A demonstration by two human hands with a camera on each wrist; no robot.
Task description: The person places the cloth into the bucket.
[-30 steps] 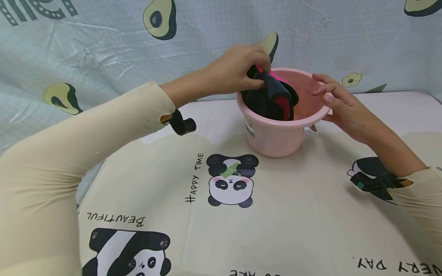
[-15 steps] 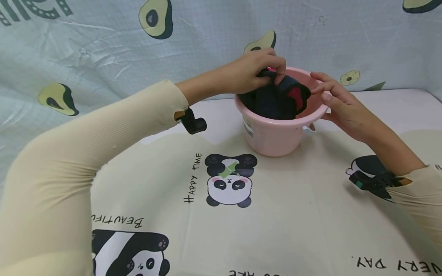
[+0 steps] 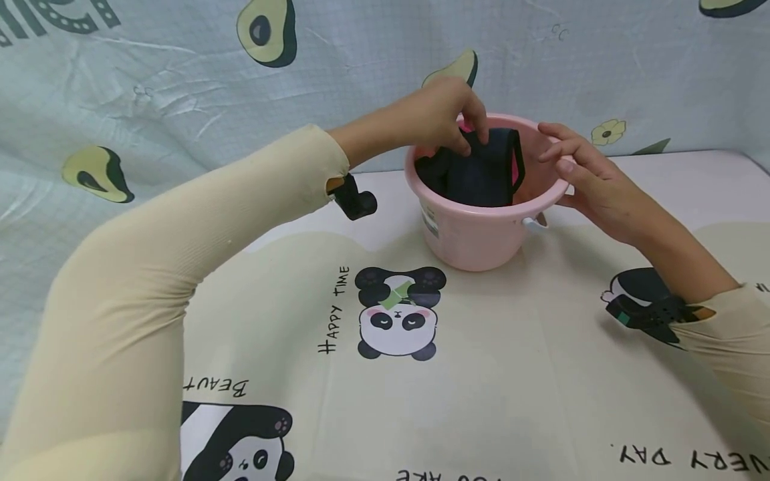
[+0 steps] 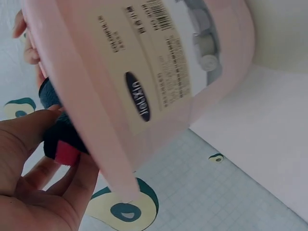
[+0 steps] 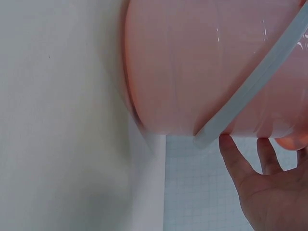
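Observation:
A pink plastic bucket (image 3: 475, 237) stands upright near the back of the table. Inside it, partly rising toward the rim, is a dark navy cloth piece (image 3: 486, 175) with black edging and a pink-red inner side; its exact kind is unclear. My left hand (image 3: 442, 113) reaches in over the bucket's left rim and pinches the upper part of this cloth between thumb and fingers. In the left wrist view, the pink-red patch (image 4: 66, 153) of the cloth shows beside those fingers. At the opposite rim, my right hand (image 3: 601, 190) holds the bucket, with fingers on both sides of its edge.
The table cover (image 3: 499, 374) is cream with printed pandas and lettering. Behind the bucket hangs a pale blue sheet (image 3: 361, 47) with avocado prints. A pale handle (image 5: 255, 86) runs along the bucket's outer side. A printed label (image 4: 144, 62) is stuck to its wall.
My left hand has moved right over the bucket, and the cloth has turned so that its dark face shows more and its pink-red side less. My right hand has stayed at the rim.

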